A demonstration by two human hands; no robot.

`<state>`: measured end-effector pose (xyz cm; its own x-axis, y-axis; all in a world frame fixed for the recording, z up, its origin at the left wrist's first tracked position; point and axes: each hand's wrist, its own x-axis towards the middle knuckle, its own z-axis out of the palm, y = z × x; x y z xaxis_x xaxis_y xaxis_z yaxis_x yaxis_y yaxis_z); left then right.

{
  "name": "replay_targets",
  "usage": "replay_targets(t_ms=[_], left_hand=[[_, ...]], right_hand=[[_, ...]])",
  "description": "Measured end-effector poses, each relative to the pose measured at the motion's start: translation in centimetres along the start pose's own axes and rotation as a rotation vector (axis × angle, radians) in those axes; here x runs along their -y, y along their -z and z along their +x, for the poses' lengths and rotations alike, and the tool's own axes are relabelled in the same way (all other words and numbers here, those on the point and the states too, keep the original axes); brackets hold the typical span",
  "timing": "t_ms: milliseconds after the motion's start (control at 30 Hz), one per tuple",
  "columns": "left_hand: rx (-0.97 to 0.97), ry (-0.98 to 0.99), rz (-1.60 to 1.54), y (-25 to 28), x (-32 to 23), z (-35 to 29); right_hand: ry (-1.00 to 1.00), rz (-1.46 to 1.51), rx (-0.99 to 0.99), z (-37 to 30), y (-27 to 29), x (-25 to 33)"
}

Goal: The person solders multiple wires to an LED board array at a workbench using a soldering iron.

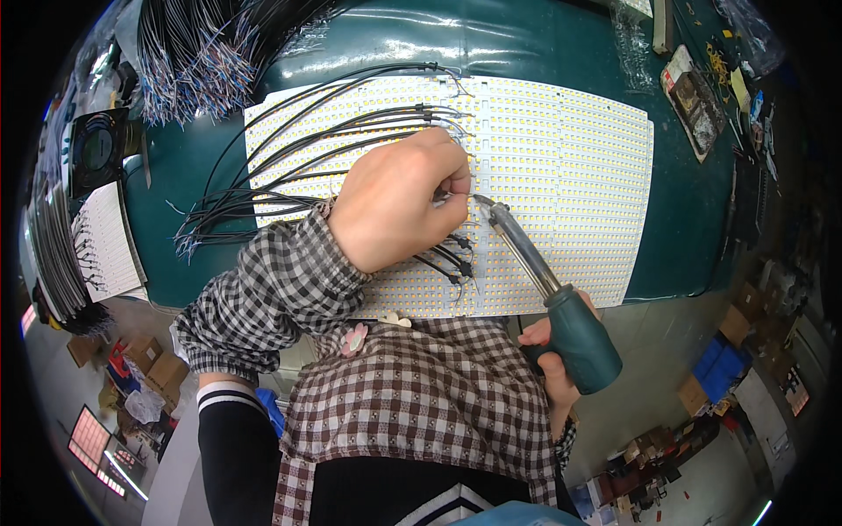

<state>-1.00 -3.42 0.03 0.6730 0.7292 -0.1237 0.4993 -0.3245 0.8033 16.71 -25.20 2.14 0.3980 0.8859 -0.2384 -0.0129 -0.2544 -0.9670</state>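
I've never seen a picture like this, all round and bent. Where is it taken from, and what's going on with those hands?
There's no robot here: a person works with two bare hands. A wide fisheye camera on the head looks down, which bends straight edges. On the green table lies a white sheet of boards dotted with yellow, with black cables across its left part. The right hand holds a green-handled soldering iron. The left hand is pinched near the iron's tip; what its fingertips hold is too small to tell.
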Motion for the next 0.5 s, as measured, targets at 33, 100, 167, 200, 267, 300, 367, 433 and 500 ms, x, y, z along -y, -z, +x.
replay_targets(t_ms=[33, 100, 167, 200, 267, 300, 367, 433, 500], left_hand=[[0.002, -0.006, 0.004, 0.02, 0.01, 0.01], [0.001, -0.002, -0.001, 0.03, 0.01, 0.0], [0.0, -0.004, -0.003, 0.02, 0.0, -0.03], [0.003, 0.002, 0.002, 0.02, 0.01, -0.05], [0.007, 0.008, 0.008, 0.02, -0.01, -0.07], [0.004, 0.006, 0.005, 0.03, -0.01, -0.07], [0.002, 0.004, 0.002, 0.04, 0.05, 0.06], [0.003, -0.021, 0.021, 0.05, 0.3, 0.62], [0.006, -0.017, 0.028, 0.01, 0.31, 0.54]], right_hand=[[0.006, 0.0, -0.007, -0.04, -0.05, -0.05], [0.013, -0.001, -0.013, -0.07, -0.08, -0.04], [0.029, 0.0, -0.012, -0.05, 0.01, 0.09], [0.035, 0.0, -0.012, -0.03, 0.04, 0.15], [0.026, -0.001, -0.018, -0.04, 0.04, 0.26], [0.024, -0.001, -0.02, -0.03, 0.01, 0.27], [0.015, 0.009, -0.031, -0.02, -0.13, 0.17], [0.035, 0.023, -0.047, 0.47, -0.4, -0.41], [0.039, 0.022, -0.051, 0.46, -0.47, -0.51]])
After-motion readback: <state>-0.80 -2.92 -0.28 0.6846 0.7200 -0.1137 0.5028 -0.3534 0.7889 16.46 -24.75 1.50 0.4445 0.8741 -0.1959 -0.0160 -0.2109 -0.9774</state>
